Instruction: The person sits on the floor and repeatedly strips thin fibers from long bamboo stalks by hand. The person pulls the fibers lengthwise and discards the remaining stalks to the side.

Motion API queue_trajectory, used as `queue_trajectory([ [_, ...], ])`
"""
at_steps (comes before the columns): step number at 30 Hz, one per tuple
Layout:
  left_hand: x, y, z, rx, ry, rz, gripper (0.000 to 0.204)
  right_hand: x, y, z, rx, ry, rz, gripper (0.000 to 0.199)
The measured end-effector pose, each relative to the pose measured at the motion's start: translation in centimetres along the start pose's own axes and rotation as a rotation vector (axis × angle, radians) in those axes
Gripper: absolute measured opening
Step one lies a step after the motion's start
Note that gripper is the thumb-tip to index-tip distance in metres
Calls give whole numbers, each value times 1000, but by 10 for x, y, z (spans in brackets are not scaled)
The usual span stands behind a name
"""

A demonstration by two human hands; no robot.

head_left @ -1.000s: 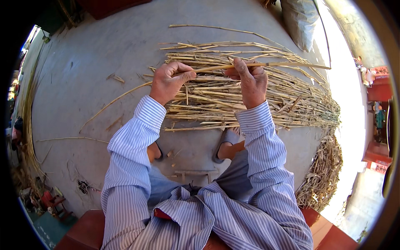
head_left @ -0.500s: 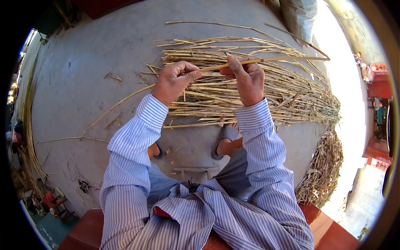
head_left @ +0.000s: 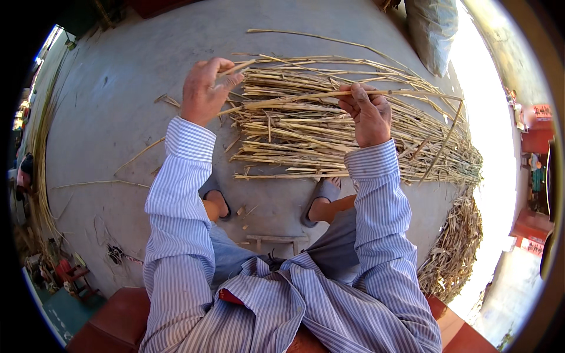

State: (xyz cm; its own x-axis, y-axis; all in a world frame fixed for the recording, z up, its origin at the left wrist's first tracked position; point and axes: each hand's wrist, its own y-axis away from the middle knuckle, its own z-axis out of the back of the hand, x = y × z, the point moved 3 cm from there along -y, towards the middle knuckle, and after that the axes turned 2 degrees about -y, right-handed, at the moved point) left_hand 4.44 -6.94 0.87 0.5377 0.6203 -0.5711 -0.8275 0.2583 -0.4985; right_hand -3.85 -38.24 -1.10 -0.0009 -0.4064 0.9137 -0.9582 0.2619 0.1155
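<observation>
My right hand (head_left: 369,115) pinches a long dry reed stalk (head_left: 306,98) between thumb and fingers, above the pile. Leftward the stalk slopes down past my left hand toward the floor, and its thin right end folds over sharply. Up and to the left, my left hand (head_left: 204,91) is closed on a short pale strip of dry sheath (head_left: 236,67). That strip is apart from the stalk, which passes below the left fingers. Under both hands lies a broad pile of straw-coloured stalks (head_left: 306,141), most of them running left to right.
Dry leaf litter (head_left: 453,253) is heaped at the right. A pale sack (head_left: 434,35) stands at the far right. By my feet is a low wooden piece (head_left: 276,239). Long stalks (head_left: 40,159) lie along the left side, and sheath scraps dot the grey floor (head_left: 135,76).
My left hand has moved up and left, away from the stalk, with a sheath strip now in its fingers. My right hand has shifted slightly right and down, still holding the stalk.
</observation>
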Motion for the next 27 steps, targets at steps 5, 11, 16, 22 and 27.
queue_trajectory([
  [5, -27, 15, -34, 294, 153, -58, 35, 1, -1, -9, 6, -1, 29, 19],
  [11, -27, 25, -47, 250, 241, 31, 20, 0, -1, -11, -6, 7, 59, 20],
  [16, -10, 15, -34, 40, 738, 458, 22, 1, 0, -10, -59, 72, 84, 21],
  [22, -30, 27, -50, 207, 143, -63, 29, 6, 1, -16, -116, 158, 121, 24],
  [27, -29, 32, -64, 136, 215, -55, 19, 7, 4, -21, -122, 133, 133, 28],
])
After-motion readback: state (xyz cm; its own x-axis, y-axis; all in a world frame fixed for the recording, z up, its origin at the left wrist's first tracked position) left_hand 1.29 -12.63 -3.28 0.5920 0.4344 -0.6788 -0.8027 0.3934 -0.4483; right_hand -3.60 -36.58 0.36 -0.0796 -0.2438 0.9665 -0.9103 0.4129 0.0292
